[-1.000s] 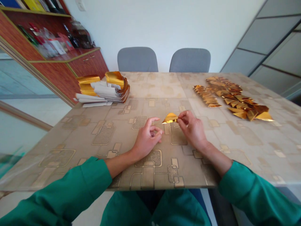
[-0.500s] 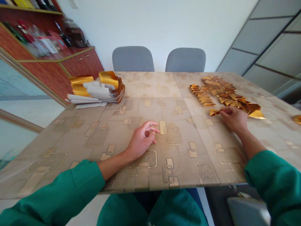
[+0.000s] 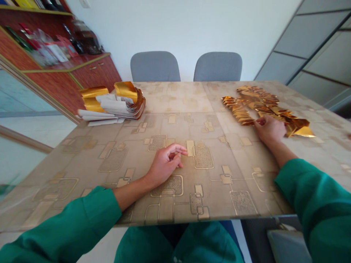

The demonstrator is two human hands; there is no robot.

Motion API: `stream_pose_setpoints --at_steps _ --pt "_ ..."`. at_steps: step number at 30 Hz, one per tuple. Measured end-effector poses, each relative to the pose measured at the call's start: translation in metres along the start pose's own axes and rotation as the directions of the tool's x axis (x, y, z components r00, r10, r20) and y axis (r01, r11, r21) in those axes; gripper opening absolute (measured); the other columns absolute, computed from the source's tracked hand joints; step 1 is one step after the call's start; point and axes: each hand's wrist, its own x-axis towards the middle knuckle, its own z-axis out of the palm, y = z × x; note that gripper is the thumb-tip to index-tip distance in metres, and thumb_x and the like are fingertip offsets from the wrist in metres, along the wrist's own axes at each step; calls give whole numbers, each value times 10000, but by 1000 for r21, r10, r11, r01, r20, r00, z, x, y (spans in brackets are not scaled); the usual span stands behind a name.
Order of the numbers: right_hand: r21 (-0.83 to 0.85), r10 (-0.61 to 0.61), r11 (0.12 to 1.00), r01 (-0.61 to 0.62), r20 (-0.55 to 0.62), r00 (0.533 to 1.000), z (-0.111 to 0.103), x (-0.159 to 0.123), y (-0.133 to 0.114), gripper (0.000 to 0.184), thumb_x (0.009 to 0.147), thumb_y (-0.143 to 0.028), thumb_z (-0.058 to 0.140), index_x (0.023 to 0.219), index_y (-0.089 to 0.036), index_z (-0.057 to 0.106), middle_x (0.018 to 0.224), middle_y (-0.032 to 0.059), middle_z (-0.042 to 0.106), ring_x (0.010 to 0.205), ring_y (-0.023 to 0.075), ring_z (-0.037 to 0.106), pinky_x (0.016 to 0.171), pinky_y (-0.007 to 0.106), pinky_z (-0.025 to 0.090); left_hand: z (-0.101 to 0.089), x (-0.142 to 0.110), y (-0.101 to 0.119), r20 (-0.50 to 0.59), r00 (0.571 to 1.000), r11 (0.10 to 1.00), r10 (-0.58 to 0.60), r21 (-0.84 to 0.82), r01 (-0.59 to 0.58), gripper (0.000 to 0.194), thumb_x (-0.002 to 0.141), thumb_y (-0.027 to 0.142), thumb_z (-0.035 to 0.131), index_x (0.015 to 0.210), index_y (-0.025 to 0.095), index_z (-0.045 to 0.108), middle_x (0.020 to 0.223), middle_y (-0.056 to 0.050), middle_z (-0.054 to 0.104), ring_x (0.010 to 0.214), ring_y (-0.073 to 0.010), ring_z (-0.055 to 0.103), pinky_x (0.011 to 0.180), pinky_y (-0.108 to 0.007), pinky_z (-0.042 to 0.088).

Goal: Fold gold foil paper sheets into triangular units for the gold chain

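My left hand [image 3: 168, 160] rests on the patterned tablecloth near the middle, palm side turned inward. Its fingers are loosely bent and apart, with nothing in them. Farther right, my right hand [image 3: 270, 129] is at the near end of a row of folded gold papers [image 3: 238, 110]. Thumb and fingertips are pinched on a folded gold paper [image 3: 253, 123], mostly hidden by the fingers and touching or very close to the row. More folded gold papers [image 3: 257, 96] lie overlapping beyond and to the right of this hand.
A stack of gold-faced sheets with pale backs [image 3: 117, 106] lies at the table's far left. Two grey chairs [image 3: 155, 66] stand behind the table [image 3: 189, 199], against the white wall. A wooden cabinet [image 3: 90, 73] with bottles is at the left.
My right hand has moved slightly away from me and left, bringing the folded gold paper up to the end of the left row. The left hand stays in place.
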Motion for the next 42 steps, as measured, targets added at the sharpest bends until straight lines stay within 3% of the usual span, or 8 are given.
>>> stream_pose_setpoints --at_steps 9,14,19,24,27,32,38,42 --pt "-93 -24 995 29 53 998 -8 -12 -8 314 841 -367 606 1064 -172 710 794 116 643 587 132 367 609 360 271 -1 -1 1 14 1000 998 8 56 -8 209 884 245 491 962 152 660 868 -55 726 580 -107 659 529 -203 462" --pt "-165 -93 980 109 98 991 -8 -21 -14 240 863 -273 535 936 -153 730 876 168 693 786 225 577 698 364 311 -1 -1 1 14 1000 996 27 82 -28 232 882 245 482 967 151 677 681 -18 687 561 -123 648 513 -206 437" --pt "-176 -155 968 179 143 978 -5 -23 -19 274 857 -214 508 995 -164 739 995 161 719 910 260 598 774 364 316 -11 4 6 -23 995 988 97 123 -94 226 885 239 514 1004 156 687 692 -18 708 625 -137 683 588 -230 502" --pt "-125 -146 979 163 136 980 -11 -26 -21 269 849 -214 521 966 -159 757 1034 175 717 877 250 565 739 369 280 -74 39 21 -153 940 915 304 320 -244 182 903 252 531 958 156 676 1058 -73 747 801 -159 720 723 -290 568" --pt "-66 -89 993 95 84 992 -17 -28 -25 272 840 -222 530 955 -134 760 990 190 714 807 238 535 694 366 265 -137 74 31 -125 868 589 481 779 -214 225 926 146 484 1029 144 684 1121 -46 733 1025 -182 670 966 -360 508" --pt "169 -82 983 68 76 994 -27 -42 -52 256 805 -213 556 930 -133 765 756 97 680 661 177 504 656 324 324 -221 123 35 -91 892 407 443 907 -110 197 954 120 516 1070 20 639 1145 -77 705 1058 -217 578 1080 -466 386" --pt "457 -256 872 174 125 959 -21 -93 -106 248 778 -256 534 886 -187 746 605 -8 602 507 131 458 529 264 336 -254 157 39 -73 884 317 462 944 -88 146 943 180 653 1020 59 633 1063 -10 708 898 -130 482 989 -276 385" --pt "663 -476 692 285 123 871 -10 -115 -123 233 769 -302 529 804 -205 738 694 20 686 573 149 535 561 272 392 -259 174 49 -76 904 256 421 966 -38 340 811 218 829 1001 40 610 1054 -19 668 921 -126 428 973 -239 354"
